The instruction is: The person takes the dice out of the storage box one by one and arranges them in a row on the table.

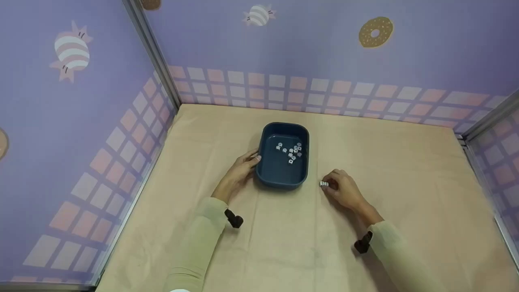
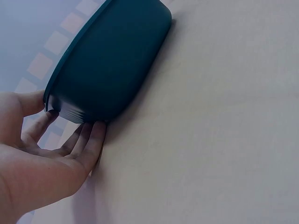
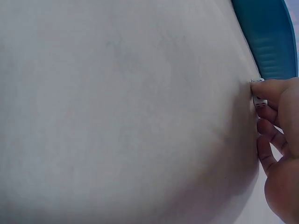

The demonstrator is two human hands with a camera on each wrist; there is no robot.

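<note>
A dark blue plastic bin [image 1: 277, 174] stands on the cloth-covered table, with several white dice [image 1: 290, 155] scattered over its floor, mostly toward the right side. My left hand [image 1: 240, 168] holds the bin's left side; in the left wrist view the thumb lies at the rim and the other fingertips reach down to the wall's lower part. To the right of the bin, my right hand [image 1: 344, 190] pinches two white dice [image 1: 324, 184] low over the cloth. Black dots show on a die [image 3: 260, 102] by the thumb in the right wrist view.
A beige cloth [image 1: 279, 235] with creases covers the table. Purple printed wall panels [image 1: 316, 48] border it at the back, left and right, joined by grey metal posts [image 1: 156, 52]. Each wrist carries a small black camera mount [image 1: 234, 219].
</note>
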